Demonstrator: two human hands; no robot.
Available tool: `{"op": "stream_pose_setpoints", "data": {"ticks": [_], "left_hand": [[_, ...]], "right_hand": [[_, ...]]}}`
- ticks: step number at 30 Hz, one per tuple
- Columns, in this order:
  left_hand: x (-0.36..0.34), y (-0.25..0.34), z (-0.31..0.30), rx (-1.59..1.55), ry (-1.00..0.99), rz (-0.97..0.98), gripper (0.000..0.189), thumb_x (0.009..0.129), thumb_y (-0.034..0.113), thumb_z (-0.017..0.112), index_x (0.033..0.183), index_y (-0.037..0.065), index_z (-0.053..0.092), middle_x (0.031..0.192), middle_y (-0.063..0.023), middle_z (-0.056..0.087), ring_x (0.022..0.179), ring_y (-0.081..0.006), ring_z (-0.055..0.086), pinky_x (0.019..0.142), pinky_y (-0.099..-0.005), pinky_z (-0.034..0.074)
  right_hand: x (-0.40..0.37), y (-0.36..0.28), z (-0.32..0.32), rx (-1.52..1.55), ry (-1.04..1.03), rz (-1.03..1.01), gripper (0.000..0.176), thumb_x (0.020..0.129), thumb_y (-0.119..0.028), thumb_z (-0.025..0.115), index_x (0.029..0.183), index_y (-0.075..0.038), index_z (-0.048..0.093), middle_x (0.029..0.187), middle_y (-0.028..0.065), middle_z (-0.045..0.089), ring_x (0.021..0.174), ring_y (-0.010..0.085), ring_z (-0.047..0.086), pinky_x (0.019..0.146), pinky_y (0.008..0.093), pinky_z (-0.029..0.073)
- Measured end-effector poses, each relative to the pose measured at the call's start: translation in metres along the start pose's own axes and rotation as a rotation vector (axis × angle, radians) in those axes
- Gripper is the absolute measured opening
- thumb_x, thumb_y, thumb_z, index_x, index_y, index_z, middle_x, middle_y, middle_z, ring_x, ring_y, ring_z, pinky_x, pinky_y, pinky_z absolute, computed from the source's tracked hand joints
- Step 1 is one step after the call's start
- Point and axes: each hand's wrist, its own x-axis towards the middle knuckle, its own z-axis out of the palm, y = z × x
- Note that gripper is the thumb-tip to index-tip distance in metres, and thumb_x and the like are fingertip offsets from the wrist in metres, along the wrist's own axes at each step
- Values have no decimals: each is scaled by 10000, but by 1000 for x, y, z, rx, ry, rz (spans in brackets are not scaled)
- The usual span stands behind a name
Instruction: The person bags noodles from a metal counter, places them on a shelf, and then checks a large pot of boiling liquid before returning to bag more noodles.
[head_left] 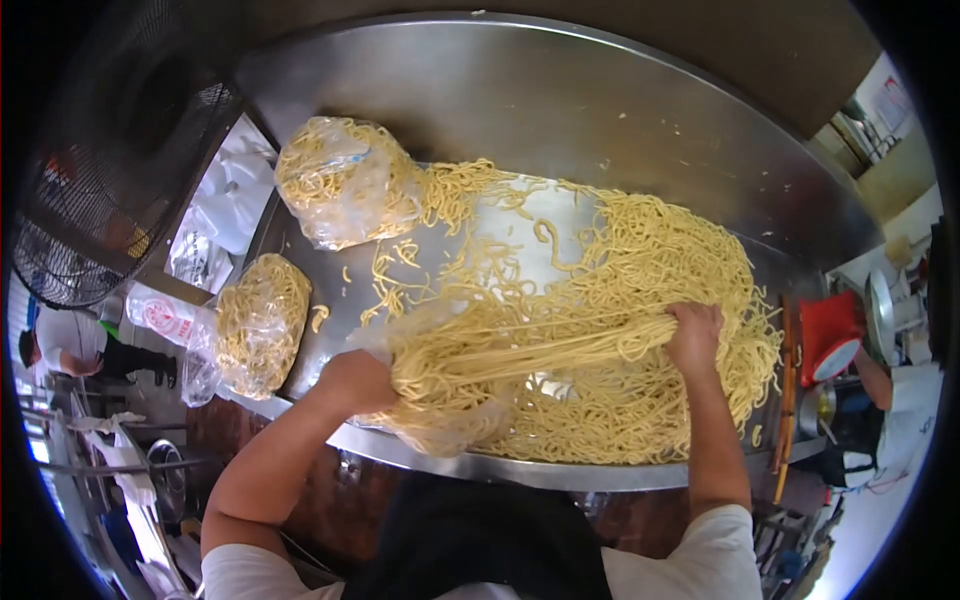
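Observation:
A broad heap of yellow noodles (660,260) covers the right part of the metal table. My right hand (697,338) is closed on a bunch of these noodles, and long strands stretch from it leftward. At the other end of the strands, a clear plastic bag (455,428) lies near the table's front edge, its mouth facing right with noodles inside. My left hand (360,383) grips the bag's left side; its fingers are partly hidden by the plastic.
Two filled noodle bags, one at the back left (345,180) and one at the left edge (262,325), sit on the metal table (335,315). A fan (120,170) stands at left. Bamboo poles (787,390) and a red scale (832,335) are at right. Other people stand at both sides.

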Motion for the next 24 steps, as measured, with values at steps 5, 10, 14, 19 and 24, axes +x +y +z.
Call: {"op": "stream_pose_setpoints", "data": {"ticks": [5, 10, 14, 19, 24], "left_hand": [[7, -20, 18, 44, -178, -93, 349, 704, 277, 586, 940, 56, 716, 962, -180, 687, 914, -342, 660, 790, -414, 526], [8, -10, 22, -26, -169, -139, 376, 700, 298, 592, 959, 50, 707, 968, -192, 682, 936, -338, 650, 809, -412, 517], [5, -22, 35, -250, -41, -200, 453, 722, 283, 675, 1088, 19, 645, 1007, -203, 672, 959, -327, 645, 835, -390, 501], [-38, -38, 40, -679, 303, -24, 460, 778, 162, 748, 1180, -2, 598, 1121, -162, 648, 1035, -244, 614, 914, -342, 446], [-76, -41, 27, -1488, 366, 265, 401, 950, 345, 541, 1178, 27, 627, 1211, -218, 600, 1091, -330, 601, 945, -418, 456]], "right_hand": [[29, -52, -56, 169, -616, 3, 527, 604, -235, 820, 1087, -87, 672, 1038, 138, 667, 1021, 340, 609, 969, 425, 436], [48, -177, -17, 815, -436, -330, 553, 729, -277, 779, 1195, -37, 602, 1183, 181, 599, 1112, 312, 568, 968, 364, 443], [31, -274, 58, 1033, -767, -339, 776, 748, -494, 727, 1334, -49, 482, 1261, 228, 559, 1207, 355, 518, 1008, 375, 406], [16, -219, 24, 848, -1016, -398, 766, 695, -509, 739, 1268, -48, 524, 1148, 229, 617, 1077, 359, 593, 944, 398, 444], [-45, -173, 29, 420, -647, -543, 519, 689, -221, 728, 1170, -85, 589, 965, 156, 669, 924, 335, 633, 794, 419, 493]]}}
